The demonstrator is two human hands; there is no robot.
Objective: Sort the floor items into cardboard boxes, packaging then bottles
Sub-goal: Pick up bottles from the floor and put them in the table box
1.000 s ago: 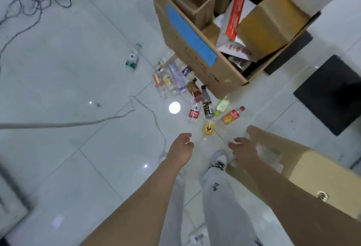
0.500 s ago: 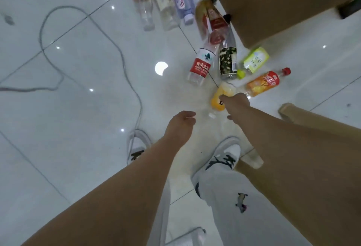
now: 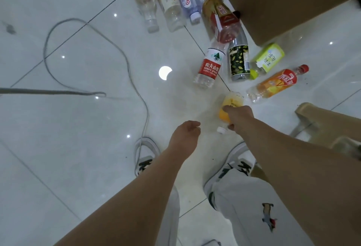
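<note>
The Nongfu Spring bottle [image 3: 210, 68] lies left of the leaf-label bottle [image 3: 239, 62], before the cardboard box [image 3: 283, 1]; the juice bottle [image 3: 233, 99] nearer, a cable [image 3: 45, 50] far left.

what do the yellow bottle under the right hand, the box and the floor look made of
The yellow bottle looks like clear glossy plastic: its far end is see-through. The box is matte brown cardboard, dull-faced. The floor is glossy tile, likely ceramic: it mirrors lamps and shows grout lines.
</note>
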